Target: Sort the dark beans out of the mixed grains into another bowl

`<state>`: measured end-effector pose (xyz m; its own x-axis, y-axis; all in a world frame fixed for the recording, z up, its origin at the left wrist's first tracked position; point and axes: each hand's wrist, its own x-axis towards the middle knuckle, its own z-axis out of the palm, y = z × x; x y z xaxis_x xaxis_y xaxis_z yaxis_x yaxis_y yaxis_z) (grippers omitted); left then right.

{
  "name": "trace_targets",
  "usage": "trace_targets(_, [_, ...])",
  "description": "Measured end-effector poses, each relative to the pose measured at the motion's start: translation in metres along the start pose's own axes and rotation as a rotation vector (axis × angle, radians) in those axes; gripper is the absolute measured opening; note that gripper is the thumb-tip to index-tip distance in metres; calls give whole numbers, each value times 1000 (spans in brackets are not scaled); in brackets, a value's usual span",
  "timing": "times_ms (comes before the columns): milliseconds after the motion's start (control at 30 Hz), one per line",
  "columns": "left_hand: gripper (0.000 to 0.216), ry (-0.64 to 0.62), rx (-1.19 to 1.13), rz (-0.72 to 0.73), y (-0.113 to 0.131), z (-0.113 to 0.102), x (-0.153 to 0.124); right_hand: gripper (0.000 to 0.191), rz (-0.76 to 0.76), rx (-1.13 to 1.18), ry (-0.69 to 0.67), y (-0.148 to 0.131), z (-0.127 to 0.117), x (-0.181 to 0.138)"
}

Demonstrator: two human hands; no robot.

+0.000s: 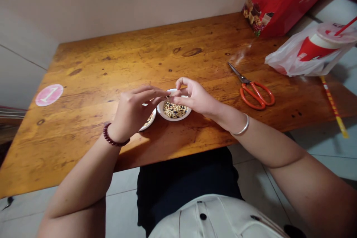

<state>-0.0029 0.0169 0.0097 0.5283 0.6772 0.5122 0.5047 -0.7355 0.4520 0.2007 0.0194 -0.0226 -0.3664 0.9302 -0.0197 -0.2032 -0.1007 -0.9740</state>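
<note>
My left hand (134,106) and my right hand (192,96) meet fingertip to fingertip just above a white bowl (160,113). Small round cream and dark blue beads (175,110) lie in that bowl. Both hands are closed in a pinch, and a tiny dark and pale bit shows between the fingertips, too small to name. To the left stands a second white bowl (154,119), partly hidden under my left hand, with more small pale and reddish beads (149,119) in it.
Orange-handled scissors (252,89) lie on the wooden table (134,63), right of my hands. Farther right are a red cup (318,48) in a plastic bag, a red-yellow stick (333,106) and a red bag (284,0). A round "1" sticker (49,95) is at left.
</note>
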Motion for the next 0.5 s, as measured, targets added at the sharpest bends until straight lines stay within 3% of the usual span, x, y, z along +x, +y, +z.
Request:
trace_targets(200, [16,95,53,-100,1,2,0,39,-162,-145,3,7,-1,3])
trace_targets(500, [17,62,42,-200,0,0,0,26,-268,-234,90,10,-1,4])
